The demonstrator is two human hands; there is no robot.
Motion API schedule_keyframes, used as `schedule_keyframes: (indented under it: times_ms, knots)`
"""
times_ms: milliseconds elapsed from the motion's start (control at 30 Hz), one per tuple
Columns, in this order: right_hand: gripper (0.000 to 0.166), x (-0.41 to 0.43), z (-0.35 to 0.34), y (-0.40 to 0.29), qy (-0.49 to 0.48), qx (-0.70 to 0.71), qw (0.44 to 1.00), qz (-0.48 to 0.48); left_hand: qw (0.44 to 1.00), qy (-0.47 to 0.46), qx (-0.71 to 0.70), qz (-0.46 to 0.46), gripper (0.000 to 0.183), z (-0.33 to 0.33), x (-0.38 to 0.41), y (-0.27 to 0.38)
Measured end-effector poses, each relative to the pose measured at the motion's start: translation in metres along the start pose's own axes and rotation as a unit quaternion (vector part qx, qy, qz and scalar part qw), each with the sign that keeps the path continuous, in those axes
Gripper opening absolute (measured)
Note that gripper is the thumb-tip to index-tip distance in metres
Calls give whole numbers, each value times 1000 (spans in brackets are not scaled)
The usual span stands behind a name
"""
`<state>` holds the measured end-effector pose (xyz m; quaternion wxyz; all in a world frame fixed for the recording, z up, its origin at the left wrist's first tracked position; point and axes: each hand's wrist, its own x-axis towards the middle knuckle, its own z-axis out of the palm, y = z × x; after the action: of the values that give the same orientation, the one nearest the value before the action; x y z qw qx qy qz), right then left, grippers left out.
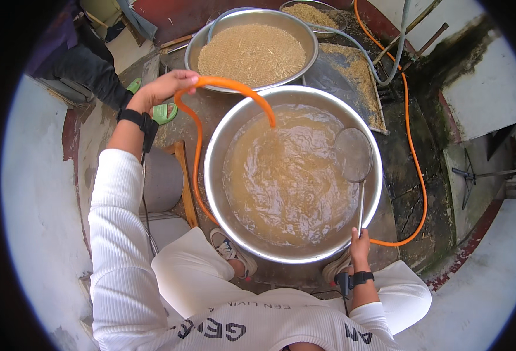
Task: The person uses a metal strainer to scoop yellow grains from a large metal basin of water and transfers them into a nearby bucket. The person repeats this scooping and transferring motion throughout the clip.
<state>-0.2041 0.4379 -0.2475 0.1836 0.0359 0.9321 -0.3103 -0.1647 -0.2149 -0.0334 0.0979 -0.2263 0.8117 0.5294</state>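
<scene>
Between my feet stands a wide metal basin (216, 193) holding cloudy, rippling water (284, 184). My left hand (169, 87) grips an orange hose (231, 84) beyond the basin's far left rim. The hose arches over the rim, and its end points down at the water. With my right hand (360, 245) at the near right rim, I hold the metal handle of a round mesh skimmer (353, 153). The skimmer's head lies at the right side inside the basin; whether it touches the water is hard to tell.
A second metal basin (312, 52) heaped with grain (253, 55) stands just beyond. Behind it are another grain-filled bowl (312, 15) and a flat tray (328, 70) with scattered grain. A grey bucket (163, 180) is at left. Another person's green sandal (165, 113) is near my left wrist.
</scene>
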Motion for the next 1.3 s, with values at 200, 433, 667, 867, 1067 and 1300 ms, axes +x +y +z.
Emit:
schedule_keyframes:
  times_ms: [200,433,667,867,1067,1300]
  knots:
    - [40,0,6,1,-3,-49,999,5,927,360,66,85,42,-30,76,-8]
    - [33,5,18,3,-64,62,995,50,945,249,78,196,40,5,-30,37]
    - [39,12,25,22,30,8,998,-61,934,306,93,161,47,64,-288,116]
    - [37,12,32,25,-1,-119,991,-55,937,340,-29,80,43,185,-382,89]
    - [38,-25,79,1,-131,-127,982,-56,914,344,-189,101,29,222,-330,52]
    - [27,-39,131,-37,-449,141,878,83,899,311,-271,144,24,218,-244,39]
